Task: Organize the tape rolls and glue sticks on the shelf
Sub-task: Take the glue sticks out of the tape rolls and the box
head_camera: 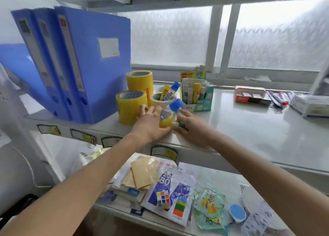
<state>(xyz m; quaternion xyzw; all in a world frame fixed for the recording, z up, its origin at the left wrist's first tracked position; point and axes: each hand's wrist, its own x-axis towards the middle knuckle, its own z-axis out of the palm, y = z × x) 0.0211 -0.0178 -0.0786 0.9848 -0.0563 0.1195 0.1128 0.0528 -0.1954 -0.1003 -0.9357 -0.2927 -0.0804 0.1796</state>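
Observation:
On the white shelf [249, 129] my left hand [151, 123] wraps around a small yellow tape roll [166, 122] near the front edge. A glue bottle with a blue cap [175, 104] stands tilted in that roll. My right hand [191, 127] lies beside the roll, fingers on a small stick with a green end [182, 125]. Behind stand two stacks of wide yellow tape rolls [140, 80] [129, 104]. A cream tape roll [160, 99] holds a yellow glue stick [164, 91] and a blue-capped glue bottle [172, 90]. A display box of glue sticks [197, 95] stands behind my right hand.
Three blue file boxes [85, 66] lean at the left of the shelf. A red and white box [249, 95] and packed markers [279, 98] lie at the right. The lower shelf holds envelopes [142, 173], a puzzle cube [162, 198] and packets.

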